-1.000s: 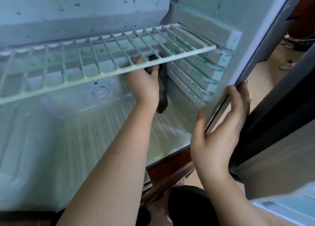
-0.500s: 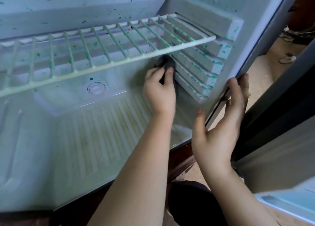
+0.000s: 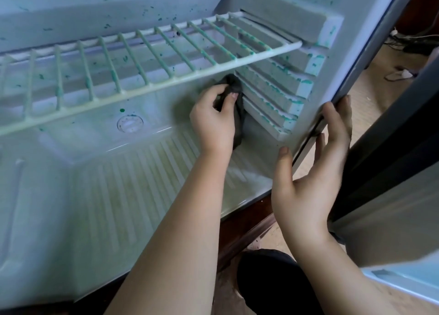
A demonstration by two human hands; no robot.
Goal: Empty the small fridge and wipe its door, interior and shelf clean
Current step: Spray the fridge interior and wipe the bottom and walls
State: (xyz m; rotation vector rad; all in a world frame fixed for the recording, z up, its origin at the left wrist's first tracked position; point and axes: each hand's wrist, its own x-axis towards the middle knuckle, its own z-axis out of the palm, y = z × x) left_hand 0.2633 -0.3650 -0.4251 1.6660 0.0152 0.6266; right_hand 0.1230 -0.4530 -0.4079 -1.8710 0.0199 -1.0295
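Note:
The small fridge stands open, its pale interior floor (image 3: 133,196) ribbed and stained yellowish. A white wire shelf (image 3: 152,60) speckled with green spans the upper part. My left hand (image 3: 213,117) reaches under the shelf and grips a dark grey cloth (image 3: 235,86), pressed against the ribbed right wall (image 3: 273,96) near the back corner. My right hand (image 3: 316,167) rests on the fridge's right front edge (image 3: 332,77), fingers straight along the outside, thumb inside. The door (image 3: 392,196) hangs open at the right.
Green spots dot the back wall (image 3: 118,3) and the rail ledges. A round drain cap (image 3: 130,123) sits at the back of the floor. Beyond the door lies a tan floor (image 3: 370,89) with cables and a sandal. A dark wooden base (image 3: 247,224) shows under the fridge.
My left hand with the cloth has slid from under the shelf's front bar to the ribbed right wall. The right hand keeps its place on the front edge.

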